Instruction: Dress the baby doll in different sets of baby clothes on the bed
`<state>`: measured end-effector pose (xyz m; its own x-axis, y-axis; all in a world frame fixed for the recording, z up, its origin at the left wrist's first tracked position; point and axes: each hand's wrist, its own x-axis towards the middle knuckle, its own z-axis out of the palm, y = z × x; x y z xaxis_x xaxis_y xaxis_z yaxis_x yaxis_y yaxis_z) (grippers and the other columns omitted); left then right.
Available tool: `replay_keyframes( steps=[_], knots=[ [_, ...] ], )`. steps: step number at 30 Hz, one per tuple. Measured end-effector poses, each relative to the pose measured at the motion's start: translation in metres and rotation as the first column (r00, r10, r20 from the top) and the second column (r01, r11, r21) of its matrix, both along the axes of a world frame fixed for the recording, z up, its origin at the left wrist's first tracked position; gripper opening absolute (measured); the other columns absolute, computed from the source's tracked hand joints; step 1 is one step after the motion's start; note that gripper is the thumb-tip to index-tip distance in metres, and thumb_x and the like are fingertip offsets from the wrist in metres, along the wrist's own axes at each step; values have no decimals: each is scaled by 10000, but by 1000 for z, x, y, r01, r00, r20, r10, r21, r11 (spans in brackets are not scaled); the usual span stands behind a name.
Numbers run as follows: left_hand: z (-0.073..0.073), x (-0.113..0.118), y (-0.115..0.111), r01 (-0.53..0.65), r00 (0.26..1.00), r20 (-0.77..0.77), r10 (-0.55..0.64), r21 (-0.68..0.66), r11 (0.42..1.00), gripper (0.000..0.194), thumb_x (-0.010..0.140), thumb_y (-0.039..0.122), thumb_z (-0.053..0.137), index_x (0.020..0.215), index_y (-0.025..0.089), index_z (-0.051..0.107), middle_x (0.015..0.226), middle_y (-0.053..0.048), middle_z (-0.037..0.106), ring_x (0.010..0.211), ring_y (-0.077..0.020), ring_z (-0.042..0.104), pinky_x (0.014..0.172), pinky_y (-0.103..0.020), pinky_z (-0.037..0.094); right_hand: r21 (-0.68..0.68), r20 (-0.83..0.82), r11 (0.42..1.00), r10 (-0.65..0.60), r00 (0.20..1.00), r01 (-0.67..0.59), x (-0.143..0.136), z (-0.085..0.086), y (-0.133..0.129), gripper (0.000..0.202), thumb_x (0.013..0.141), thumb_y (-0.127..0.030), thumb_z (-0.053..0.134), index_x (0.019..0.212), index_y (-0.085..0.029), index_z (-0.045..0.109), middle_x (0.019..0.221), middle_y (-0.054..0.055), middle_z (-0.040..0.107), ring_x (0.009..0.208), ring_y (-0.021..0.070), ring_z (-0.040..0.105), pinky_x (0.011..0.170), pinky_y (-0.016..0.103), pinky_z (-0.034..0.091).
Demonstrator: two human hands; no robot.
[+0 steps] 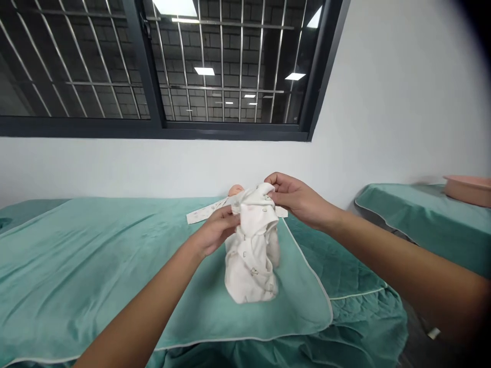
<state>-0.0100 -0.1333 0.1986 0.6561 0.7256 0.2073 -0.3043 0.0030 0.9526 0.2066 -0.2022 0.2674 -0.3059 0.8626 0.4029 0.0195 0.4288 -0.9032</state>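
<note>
A white baby garment (251, 255) with a small print is held up, gathered, between my two hands over the bed. On its left side, my left hand (220, 227) pinches the cloth. My right hand (289, 197) grips its upper right edge between thumb and fingers. Behind it lies a doll, of which only the top of the head (236, 189) shows. A long white printed sleeve (203, 212) stretches out to the left, and a short bit of white cloth (282, 211) shows on the right. The garment hides the doll's body.
The bed has a green sheet (95, 260) with a pale-edged green cloth on top. To the right, a second green-covered surface (402, 204) carries a pink basin (470, 189). A white wall (172, 168) and a barred window (230, 66) stand behind.
</note>
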Motion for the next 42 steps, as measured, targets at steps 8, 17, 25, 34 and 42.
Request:
replay_keyframes(
  steps=[8, 17, 25, 34, 42],
  knots=[
    [60, -20, -12, -210, 955, -141, 262, 305, 929, 317, 771, 389, 741, 1007, 180, 704, 869, -38, 706, 737, -179, 642, 660, -271, 487, 94, 481, 994, -100, 871, 62, 7, 7, 5, 435, 781, -410, 745, 1135, -230, 569, 1155, 57, 614, 1021, 210, 580, 789, 317, 483],
    [89, -24, -47, -443, 815, -30, 579, 611, 656, 151, 782, 307, 721, 867, 191, 675, 771, 6, 653, 685, -136, 598, 582, -219, 441, 341, 479, 939, -219, 850, 49, -33, 34, 10, 310, 771, -464, 737, 807, -191, 593, 719, -44, 526, 670, 119, 488, 600, 235, 360],
    [55, -27, -26, 199, 962, -207, -180, 73, 977, 396, 814, 540, 677, 753, 151, 632, 507, 15, 520, 389, -68, 396, 405, -211, 325, 46, -72, 999, -1, 997, 5, -34, 8, 28, 287, 777, -453, 747, 808, -197, 620, 746, -16, 596, 693, 139, 553, 652, 262, 444],
    [11, -12, 4, -150, 987, 60, 151, -24, 988, 259, 790, 352, 733, 966, 167, 692, 842, -39, 709, 736, -181, 667, 679, -278, 535, -362, -61, 895, 257, 964, -262, -25, -66, 44, 346, 789, -475, 743, 928, -161, 702, 851, 34, 717, 749, 163, 658, 665, 267, 525],
    [-37, -2, 8, -94, 989, -135, 67, -205, 974, 470, 823, 355, 712, 1257, 203, 615, 997, -82, 739, 836, -235, 705, 720, -320, 547, -334, -164, 942, -63, 984, 5, -22, -118, 72, 521, 827, -654, 619, 1019, -176, 701, 962, 82, 738, 881, 230, 691, 781, 348, 551]
  ],
)
